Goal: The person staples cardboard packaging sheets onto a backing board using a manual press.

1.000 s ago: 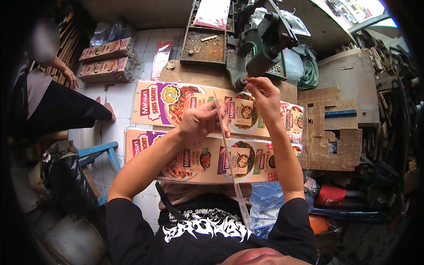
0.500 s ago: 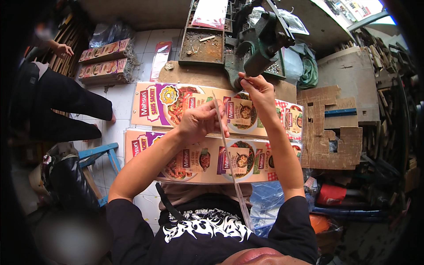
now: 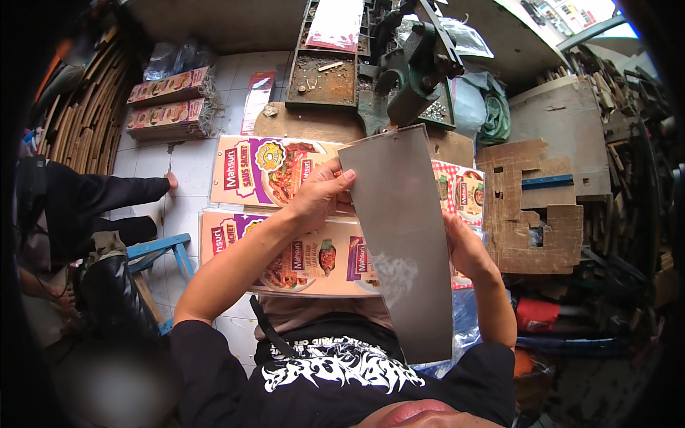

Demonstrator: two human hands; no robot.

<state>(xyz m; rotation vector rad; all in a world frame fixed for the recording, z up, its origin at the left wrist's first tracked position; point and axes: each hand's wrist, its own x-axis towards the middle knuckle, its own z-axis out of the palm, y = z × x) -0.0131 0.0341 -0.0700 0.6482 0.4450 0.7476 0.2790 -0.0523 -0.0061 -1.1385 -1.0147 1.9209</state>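
Note:
I hold a long printed card strip [image 3: 403, 235] up in front of me, its plain grey back facing me. My left hand [image 3: 321, 196] pinches its left edge near the top. My right hand [image 3: 464, 250] grips its right edge lower down, partly hidden behind the strip. Under my hands lie two stacks of colourful printed strips, one farther [image 3: 271, 171] and one nearer [image 3: 300, 257]. A green metal press [image 3: 414, 68] stands just beyond the strip's top end.
A rusty tray [image 3: 321, 78] with small parts sits left of the press. Bundled printed strips [image 3: 168, 100] lie on the tiled floor at far left. Another person's dark sleeve and hand [image 3: 114, 192] reach in at left. A cut cardboard piece [image 3: 535, 207] and clutter fill the right.
The strip was edge-on to me and is now turned so its grey back faces me. My right hand dropped from near the press to the strip's right edge.

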